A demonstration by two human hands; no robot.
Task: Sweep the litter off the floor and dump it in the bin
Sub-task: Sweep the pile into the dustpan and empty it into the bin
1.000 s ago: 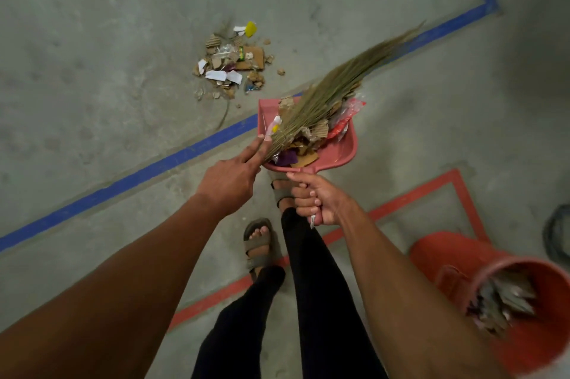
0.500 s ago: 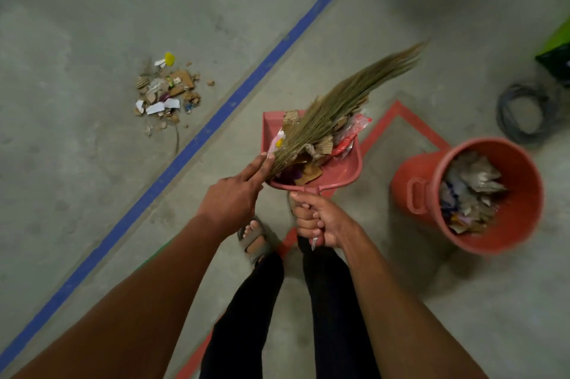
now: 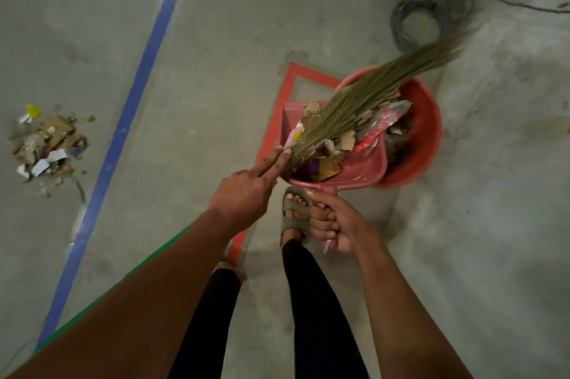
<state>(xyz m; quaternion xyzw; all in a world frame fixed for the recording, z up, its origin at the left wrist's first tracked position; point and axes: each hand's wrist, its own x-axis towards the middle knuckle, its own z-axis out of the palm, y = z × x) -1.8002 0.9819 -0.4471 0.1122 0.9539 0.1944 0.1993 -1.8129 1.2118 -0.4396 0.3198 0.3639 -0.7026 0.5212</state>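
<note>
While the right hand [image 3: 334,224] grips the pink plastic dustpan [image 3: 361,167] over the red plastic bin [image 3: 425,131], the left hand [image 3: 246,190] holds the grass broom [image 3: 370,101] down on the litter [image 3: 333,144], likely to stop spills.

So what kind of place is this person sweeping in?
Probably a workshop or warehouse floor: bare concrete floor marked with a blue tape line and a red tape outline, plus a coil of cable.

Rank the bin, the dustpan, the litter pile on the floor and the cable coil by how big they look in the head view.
1. Bin, though the dustpan covers part of it.
2. Dustpan, nearer the camera, so the gap between it and the bin is unsure.
3. Litter pile and cable coil: these look about alike, so no ranking.
</note>
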